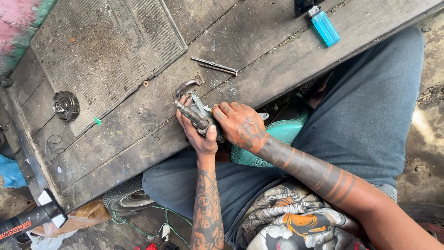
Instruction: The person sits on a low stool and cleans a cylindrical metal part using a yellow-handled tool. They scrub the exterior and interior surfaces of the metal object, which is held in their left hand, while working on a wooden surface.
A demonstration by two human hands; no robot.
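Down near the lap, both hands are meeting at the edge of the wooden counter. The left hand is wrapping its fingers around a grimy metal shaft part, the thumb pressing on its near end, so this grip is clenched on the part. The right hand is coming in from the other side, its fingers curling over the same part just beside the left thumb; it too is grasping the part, though its fingertips are hidden under the hand. The part is sitting at the counter's near edge, above the person's jeans-clad knee, with a teal patterned object showing just under the right hand.

Just beyond the left fingers, a curved metal piece is lying on the boards, almost touching the part's far end. Farther out, two thin metal rods are lying side by side. To the left, a ribbed grey mat is covering the counter, with a round toothed gear resting at its edge. At the far side, a blue lighter is lying well apart from the hands.
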